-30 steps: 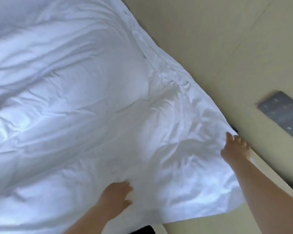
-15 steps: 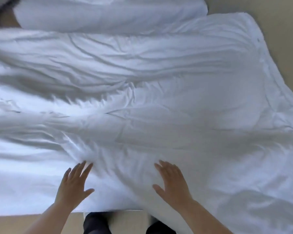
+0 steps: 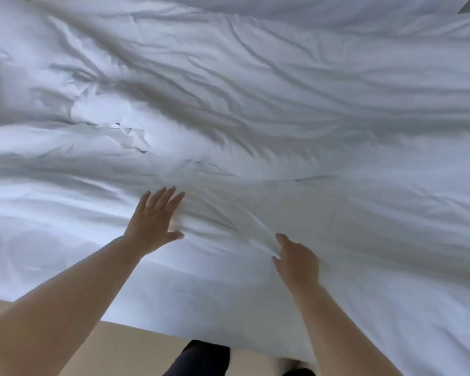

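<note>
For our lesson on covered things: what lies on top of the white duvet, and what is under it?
On top of the duvet: the left hand pressed flat, the right hand touching it nearby. Whatever lies beneath is covered.

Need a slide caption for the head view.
Left hand flat on a wrinkled white duvet, right hand at a raised fold near its edge.

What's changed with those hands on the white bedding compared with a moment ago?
The left hand has slid farther up the crumpled white cloth duvet, flat with fingers spread. The right hand lies nearer the edge, its fingers now against a raised fold; whether it pinches the fold is unclear. Both hands stay on the duvet, which is still wrinkled.
</note>
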{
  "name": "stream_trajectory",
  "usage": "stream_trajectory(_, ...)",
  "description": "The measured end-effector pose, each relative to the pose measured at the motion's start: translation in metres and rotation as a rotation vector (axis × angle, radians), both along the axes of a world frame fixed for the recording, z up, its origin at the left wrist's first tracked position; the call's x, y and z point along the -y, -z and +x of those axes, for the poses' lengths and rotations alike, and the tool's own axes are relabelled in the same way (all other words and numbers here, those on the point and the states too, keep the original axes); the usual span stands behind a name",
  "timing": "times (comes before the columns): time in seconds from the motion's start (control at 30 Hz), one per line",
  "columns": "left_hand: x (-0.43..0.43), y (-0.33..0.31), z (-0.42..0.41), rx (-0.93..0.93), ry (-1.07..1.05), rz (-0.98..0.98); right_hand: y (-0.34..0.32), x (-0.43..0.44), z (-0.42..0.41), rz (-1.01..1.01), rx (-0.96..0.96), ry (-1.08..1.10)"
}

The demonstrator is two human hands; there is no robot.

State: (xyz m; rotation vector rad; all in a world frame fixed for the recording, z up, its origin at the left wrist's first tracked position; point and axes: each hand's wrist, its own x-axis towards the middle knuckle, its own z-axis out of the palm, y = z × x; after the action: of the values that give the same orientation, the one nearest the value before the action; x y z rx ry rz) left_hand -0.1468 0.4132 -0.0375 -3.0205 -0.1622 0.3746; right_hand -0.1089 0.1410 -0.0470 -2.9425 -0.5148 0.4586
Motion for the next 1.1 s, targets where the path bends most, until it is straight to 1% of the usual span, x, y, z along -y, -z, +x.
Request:
stream_trajectory(0.03,-0.005,-0.005,0.006,-0.098,0.003,-0.01,-0.007,0.005,-0.008,0.018,0.06,-0.088)
stream_trajectory(0.1,-0.015,-0.008,0.014,-0.12,0.081,-0.052,-0.013,0.017,-0.04,0.134,0.247,-0.203)
stream_trajectory(0.13,-0.018,-0.008,0.014,-0.159,0.122,-0.071,-0.015,0.024,-0.062,0.191,0.303,-0.254)
stream_trajectory(0.17,-0.021,-0.009,0.011,-0.24,0.154,-0.087,-0.01,0.033,-0.087,0.231,0.35,-0.305)
stream_trajectory(0.2,-0.022,-0.008,0.003,-0.357,0.176,-0.093,-0.005,0.039,-0.108,0.245,0.355,-0.344)
stream_trajectory(0.23,-0.022,-0.003,-0.01,-0.467,0.197,-0.077,0.0,0.043,-0.125,0.205,0.29,-0.359)
stream_trajectory(0.27,-0.021,0.003,-0.027,-0.537,0.225,-0.037,0.009,0.045,-0.138,0.141,0.213,-0.367)
stream_trajectory(0.3,-0.02,0.01,-0.047,-0.559,0.257,-0.012,0.02,0.046,-0.149,0.056,0.155,-0.376)
stream_trajectory(0.33,-0.019,0.017,-0.068,-0.533,0.291,-0.016,0.028,0.044,-0.157,-0.012,0.094,-0.387)
stream_trajectory(0.37,-0.018,0.024,-0.092,-0.501,0.307,-0.027,0.033,0.041,-0.162,-0.026,0.082,-0.374)
stream_trajectory(0.4,-0.018,0.029,-0.117,-0.466,0.273,-0.052,0.036,0.038,-0.166,-0.038,0.073,-0.359)
stream_trajectory(0.43,-0.016,0.032,-0.144,-0.409,0.233,-0.088,0.038,0.034,-0.172,-0.035,0.045,-0.344)
stream_trajectory(0.47,-0.015,0.034,-0.167,-0.311,0.215,-0.107,0.038,0.031,-0.178,0.001,0.022,-0.325)
stream_trajectory(0.5,-0.016,0.036,-0.184,-0.232,0.19,-0.18,0.032,0.026,-0.183,0.043,0.014,-0.286)
stream_trajectory(0.53,-0.016,0.041,-0.196,-0.169,0.204,-0.213,0.024,0.02,-0.19,0.087,0.035,-0.262)
stream_trajectory(0.6,-0.018,0.047,-0.211,-0.038,0.141,-0.226,0.016,0.004,-0.203,0.146,0.101,-0.273)
stream_trajectory(0.7,-0.016,0.037,-0.218,0.016,0.156,-0.185,0.024,-0.037,-0.214,0.076,0.162,-0.4)
stream_trajectory(0.73,-0.016,0.035,-0.218,0.044,0.164,-0.186,0.03,-0.055,-0.215,0.075,0.155,-0.415)
stream_trajectory(0.8,-0.018,0.034,-0.223,0.071,0.179,-0.24,0.038,-0.088,-0.213,0.042,0.058,-0.416)
stream_trajectory(0.87,-0.027,0.025,-0.228,-0.035,0.202,-0.258,0.029,-0.116,-0.217,-0.005,-0.052,-0.419)
stream_trajectory(0.9,-0.038,0.027,-0.237,-0.144,0.21,-0.286,0.02,-0.125,-0.219,-0.099,-0.165,-0.427)
stream_trajectory(0.93,-0.054,0.032,-0.243,-0.227,0.186,-0.326,0.011,-0.134,-0.218,-0.209,-0.286,-0.437)
stream_trajectory(0.97,-0.074,0.039,-0.247,-0.318,0.095,-0.367,0.009,-0.143,-0.214,-0.253,-0.333,-0.469)
stream_trajectory(1.0,-0.098,0.048,-0.252,-0.336,0.034,-0.382,0.011,-0.152,-0.211,-0.243,-0.345,-0.545)
stream_trajectory(1.03,-0.123,0.05,-0.257,-0.29,-0.023,-0.428,0.008,-0.171,-0.208,-0.163,-0.391,-0.483)
stream_trajectory(1.07,-0.149,0.049,-0.26,-0.266,-0.093,-0.427,0.007,-0.195,-0.204,-0.143,-0.367,-0.503)
stream_trajectory(1.1,-0.176,0.046,-0.259,-0.123,-0.157,-0.401,0.012,-0.222,-0.2,-0.061,-0.147,-0.517)
